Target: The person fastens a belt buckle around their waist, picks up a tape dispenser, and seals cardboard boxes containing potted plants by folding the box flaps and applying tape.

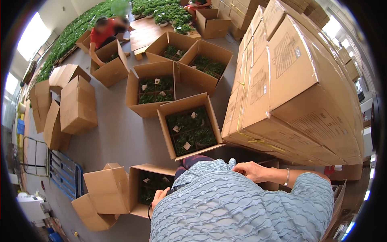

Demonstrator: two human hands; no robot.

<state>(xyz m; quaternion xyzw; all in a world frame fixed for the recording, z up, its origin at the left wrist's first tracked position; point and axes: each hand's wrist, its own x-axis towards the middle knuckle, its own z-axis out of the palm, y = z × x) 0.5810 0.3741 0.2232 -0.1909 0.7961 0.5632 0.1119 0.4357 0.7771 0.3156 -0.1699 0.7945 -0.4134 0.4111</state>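
Observation:
My left hand (pixel 160 197) is closed round a dark, strap-like piece at my waist, too hidden to name. Beside it stands an open carton (pixel 141 168) with green potted plants inside. My right hand (pixel 250 171), with a bracelet at the wrist, is held in front of my body with its fingers curled in against the light blue textured shirt (pixel 209 197). What those fingers hold, if anything, is hidden. Straight ahead of me an open carton (pixel 164 121) holds leafy plants (pixel 191 128) in divided compartments, with small white tags among the leaves.
Several more open cartons (pixel 133 101) with plants stand farther ahead. A tall stack of closed cartons (pixel 282 92) rises on the right. Empty-looking cartons (pixel 78 105) and a blue pallet-like frame (pixel 64 173) are at left. A person in red (pixel 102 34) bends over a carton (pixel 111 74).

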